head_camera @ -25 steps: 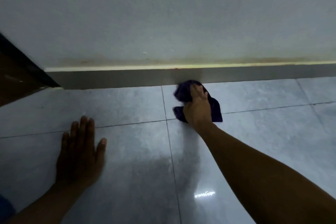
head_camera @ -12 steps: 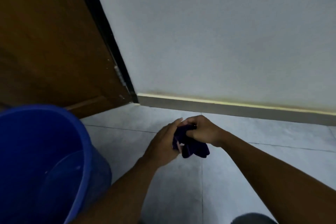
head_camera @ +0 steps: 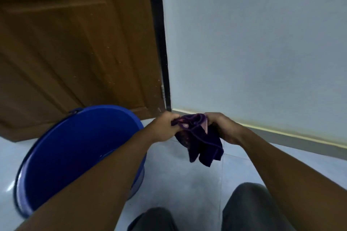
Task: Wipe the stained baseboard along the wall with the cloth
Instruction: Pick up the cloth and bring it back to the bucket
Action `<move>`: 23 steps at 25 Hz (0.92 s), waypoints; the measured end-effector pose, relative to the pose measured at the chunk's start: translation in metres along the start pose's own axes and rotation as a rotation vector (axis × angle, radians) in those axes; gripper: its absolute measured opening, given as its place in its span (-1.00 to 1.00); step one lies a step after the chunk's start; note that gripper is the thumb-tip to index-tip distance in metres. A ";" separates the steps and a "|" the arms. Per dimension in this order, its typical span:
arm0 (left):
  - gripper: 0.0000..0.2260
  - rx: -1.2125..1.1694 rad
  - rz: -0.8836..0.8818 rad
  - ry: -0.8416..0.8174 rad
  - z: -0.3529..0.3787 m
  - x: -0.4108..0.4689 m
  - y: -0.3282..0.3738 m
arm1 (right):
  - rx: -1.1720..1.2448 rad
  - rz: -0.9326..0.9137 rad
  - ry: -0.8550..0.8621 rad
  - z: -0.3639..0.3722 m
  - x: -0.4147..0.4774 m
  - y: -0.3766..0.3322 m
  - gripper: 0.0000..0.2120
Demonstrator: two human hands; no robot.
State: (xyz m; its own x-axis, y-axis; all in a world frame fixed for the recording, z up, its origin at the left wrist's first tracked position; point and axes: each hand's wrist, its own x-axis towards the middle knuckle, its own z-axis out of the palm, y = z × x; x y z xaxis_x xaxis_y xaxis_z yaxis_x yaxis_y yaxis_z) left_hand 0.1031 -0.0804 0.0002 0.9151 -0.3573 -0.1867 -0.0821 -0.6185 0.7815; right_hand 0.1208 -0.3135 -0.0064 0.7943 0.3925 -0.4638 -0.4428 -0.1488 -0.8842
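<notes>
Both grips are pinched onto the cloth: the left hand bunches its upper left edge in a closed fist, and the right hand clamps the upper right edge with fingers curled over it. Dark purple and crumpled, the cloth hangs between them in the air above the floor, its loose corners drooping downward. Behind the hands, the baseboard runs along the foot of the pale wall, a yellowish line marking its top edge. To the left, a blue bucket stands on the floor, partly under the left forearm, before a brown wooden door. Dark-trousered knees show at the bottom.
</notes>
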 end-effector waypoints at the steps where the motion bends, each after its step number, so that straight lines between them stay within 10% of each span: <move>1: -0.82 0.016 -0.015 -0.003 -0.008 -0.005 0.010 | -0.022 -0.046 -0.064 0.007 -0.005 -0.011 -0.79; 6: -0.82 0.179 -0.079 -0.034 -0.050 -0.027 0.045 | -0.619 -0.255 -0.114 0.053 -0.016 -0.071 -0.53; 9: -0.82 0.188 -0.098 0.041 -0.087 -0.052 0.064 | -0.922 -0.387 -0.008 0.072 -0.010 -0.092 -0.72; 18: -0.85 0.475 0.079 0.530 -0.203 -0.118 0.055 | -1.028 -1.011 0.272 0.156 0.011 -0.176 -0.68; 23: -0.85 0.513 0.087 0.344 -0.170 -0.140 0.007 | -1.115 -0.990 0.072 0.156 0.017 -0.127 -0.73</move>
State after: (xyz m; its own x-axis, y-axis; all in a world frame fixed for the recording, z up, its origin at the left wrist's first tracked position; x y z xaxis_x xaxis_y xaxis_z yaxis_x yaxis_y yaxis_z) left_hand 0.0415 0.0840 0.1328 0.9642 -0.2287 0.1346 -0.2635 -0.8853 0.3833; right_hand 0.1257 -0.1462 0.1068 0.6077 0.7068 0.3621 0.7855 -0.4677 -0.4053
